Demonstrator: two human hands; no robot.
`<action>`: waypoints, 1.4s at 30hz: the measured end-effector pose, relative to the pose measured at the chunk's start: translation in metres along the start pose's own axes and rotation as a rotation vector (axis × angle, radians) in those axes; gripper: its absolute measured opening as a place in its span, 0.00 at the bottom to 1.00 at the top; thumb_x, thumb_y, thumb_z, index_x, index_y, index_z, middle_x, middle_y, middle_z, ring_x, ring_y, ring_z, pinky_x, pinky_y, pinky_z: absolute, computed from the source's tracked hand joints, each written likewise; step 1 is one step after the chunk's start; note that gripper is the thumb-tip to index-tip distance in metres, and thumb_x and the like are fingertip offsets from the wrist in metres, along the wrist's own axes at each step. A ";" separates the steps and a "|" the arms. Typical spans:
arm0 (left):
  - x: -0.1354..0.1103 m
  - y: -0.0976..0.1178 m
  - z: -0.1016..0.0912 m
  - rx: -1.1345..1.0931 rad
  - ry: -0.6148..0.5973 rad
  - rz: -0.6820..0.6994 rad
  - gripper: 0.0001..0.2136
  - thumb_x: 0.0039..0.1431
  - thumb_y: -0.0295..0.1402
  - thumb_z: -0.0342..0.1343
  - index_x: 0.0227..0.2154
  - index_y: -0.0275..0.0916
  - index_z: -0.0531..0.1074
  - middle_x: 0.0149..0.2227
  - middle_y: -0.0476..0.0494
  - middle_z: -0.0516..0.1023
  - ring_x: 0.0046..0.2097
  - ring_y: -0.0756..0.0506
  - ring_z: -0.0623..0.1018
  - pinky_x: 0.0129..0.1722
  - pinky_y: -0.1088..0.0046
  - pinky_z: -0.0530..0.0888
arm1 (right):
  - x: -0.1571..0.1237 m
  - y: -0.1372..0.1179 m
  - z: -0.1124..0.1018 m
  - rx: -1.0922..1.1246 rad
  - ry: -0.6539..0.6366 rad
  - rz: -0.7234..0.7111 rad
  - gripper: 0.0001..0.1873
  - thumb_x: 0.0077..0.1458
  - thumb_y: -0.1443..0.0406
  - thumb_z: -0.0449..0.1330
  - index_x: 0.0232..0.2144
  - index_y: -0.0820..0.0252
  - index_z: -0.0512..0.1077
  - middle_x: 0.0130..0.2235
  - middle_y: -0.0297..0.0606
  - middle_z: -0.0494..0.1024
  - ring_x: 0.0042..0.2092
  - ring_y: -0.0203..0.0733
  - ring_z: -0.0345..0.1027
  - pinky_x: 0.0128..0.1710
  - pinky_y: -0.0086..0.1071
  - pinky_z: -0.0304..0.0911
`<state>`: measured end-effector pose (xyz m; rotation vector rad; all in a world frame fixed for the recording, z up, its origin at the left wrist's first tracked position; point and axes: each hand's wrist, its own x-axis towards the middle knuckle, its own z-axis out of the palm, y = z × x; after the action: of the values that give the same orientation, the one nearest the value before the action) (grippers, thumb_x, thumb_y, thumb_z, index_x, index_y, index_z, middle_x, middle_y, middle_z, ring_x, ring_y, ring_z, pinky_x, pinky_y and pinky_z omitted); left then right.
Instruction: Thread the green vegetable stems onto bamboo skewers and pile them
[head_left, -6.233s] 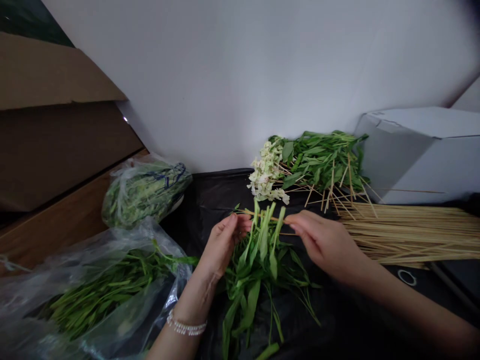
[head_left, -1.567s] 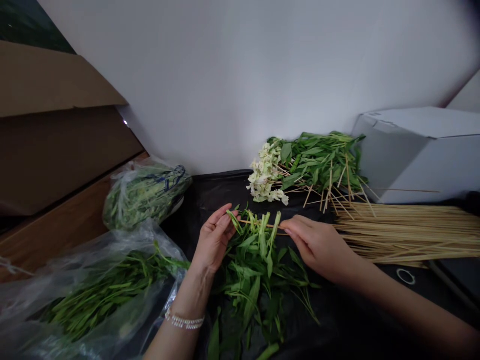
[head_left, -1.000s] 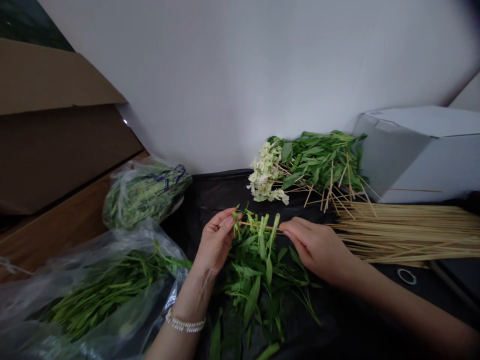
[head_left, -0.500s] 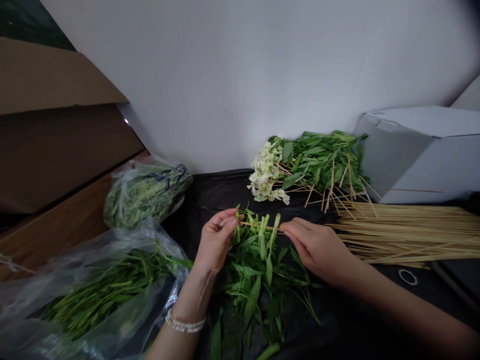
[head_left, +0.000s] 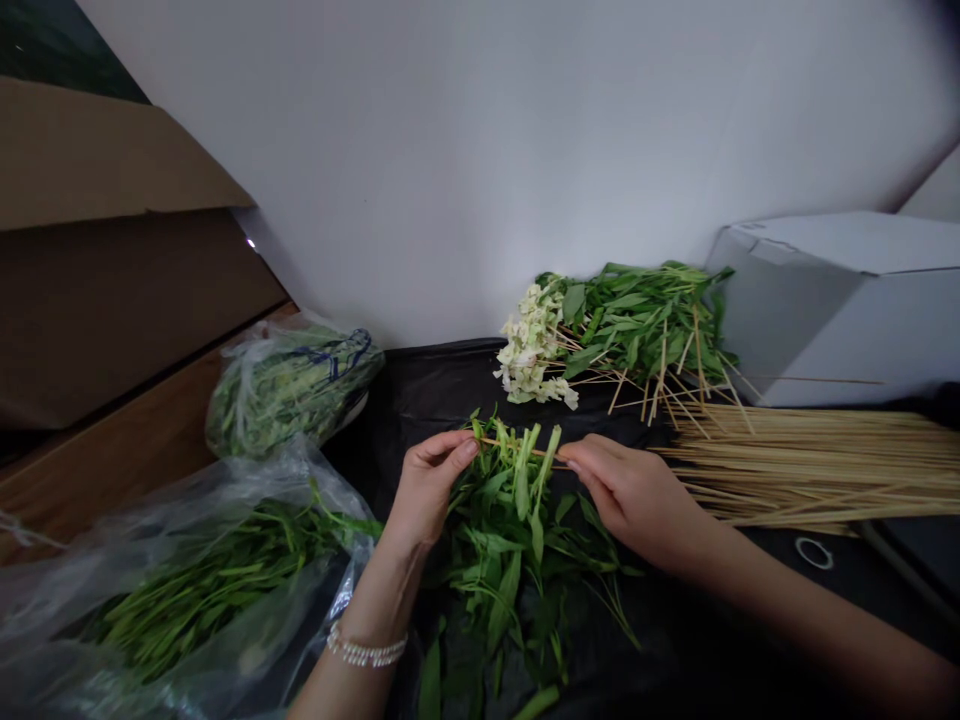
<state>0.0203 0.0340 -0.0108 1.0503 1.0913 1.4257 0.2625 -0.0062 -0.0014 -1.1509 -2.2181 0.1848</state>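
Note:
My right hand (head_left: 630,490) pinches a thin bamboo skewer (head_left: 525,450) that runs through several green leafy stems (head_left: 517,500) hanging over the black sheet (head_left: 442,385). My left hand (head_left: 427,485), fingers curled, pinches the stems at the skewer's left end. A bead bracelet (head_left: 366,650) circles my left wrist. More loose greens (head_left: 487,600) lie below the hands.
A pile of bare skewers (head_left: 810,465) lies to the right, by a white box (head_left: 840,310). Finished skewers of greens (head_left: 645,325) and pale pieces (head_left: 532,345) rest by the wall. Two plastic bags of greens (head_left: 187,580) (head_left: 289,385) and a cardboard box (head_left: 105,250) sit on the left.
My left hand has shifted slightly down and right along the stems, closing on them near the skewer tip. My right hand has hardly moved.

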 end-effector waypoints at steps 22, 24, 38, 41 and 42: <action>-0.003 0.003 0.001 0.140 -0.070 0.014 0.11 0.38 0.38 0.73 0.26 0.39 0.82 0.29 0.45 0.83 0.31 0.49 0.77 0.36 0.73 0.73 | 0.000 0.001 0.010 0.105 0.005 -0.047 0.14 0.61 0.72 0.47 0.40 0.60 0.72 0.34 0.38 0.76 0.35 0.39 0.71 0.35 0.32 0.65; -0.005 0.003 0.003 0.162 -0.115 0.016 0.10 0.40 0.38 0.72 0.26 0.39 0.82 0.29 0.45 0.83 0.32 0.48 0.77 0.37 0.73 0.73 | -0.002 0.001 0.012 0.031 0.039 -0.062 0.16 0.60 0.74 0.47 0.42 0.61 0.72 0.35 0.40 0.76 0.36 0.40 0.71 0.36 0.33 0.66; -0.021 0.010 0.019 0.443 -0.421 0.139 0.15 0.46 0.34 0.68 0.40 0.40 0.81 0.48 0.40 0.79 0.50 0.38 0.76 0.53 0.63 0.69 | 0.001 -0.007 -0.002 0.130 0.099 -0.091 0.14 0.65 0.69 0.47 0.46 0.60 0.71 0.35 0.38 0.74 0.35 0.38 0.70 0.35 0.32 0.64; -0.017 0.013 0.013 0.222 -0.285 0.007 0.11 0.53 0.37 0.63 0.38 0.37 0.79 0.41 0.41 0.82 0.39 0.43 0.78 0.42 0.67 0.74 | 0.003 -0.003 -0.011 0.094 0.082 -0.042 0.15 0.66 0.66 0.47 0.49 0.59 0.70 0.38 0.40 0.76 0.38 0.39 0.71 0.38 0.33 0.66; -0.015 0.015 0.011 0.129 -0.222 0.005 0.09 0.53 0.37 0.63 0.35 0.37 0.78 0.36 0.43 0.82 0.36 0.45 0.78 0.40 0.69 0.74 | 0.004 -0.002 -0.014 0.088 0.088 -0.029 0.15 0.67 0.66 0.47 0.49 0.60 0.70 0.39 0.40 0.77 0.39 0.39 0.72 0.39 0.33 0.66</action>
<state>0.0290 0.0191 0.0052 1.2718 1.0290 1.2214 0.2677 -0.0059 0.0123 -1.0596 -2.1268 0.2132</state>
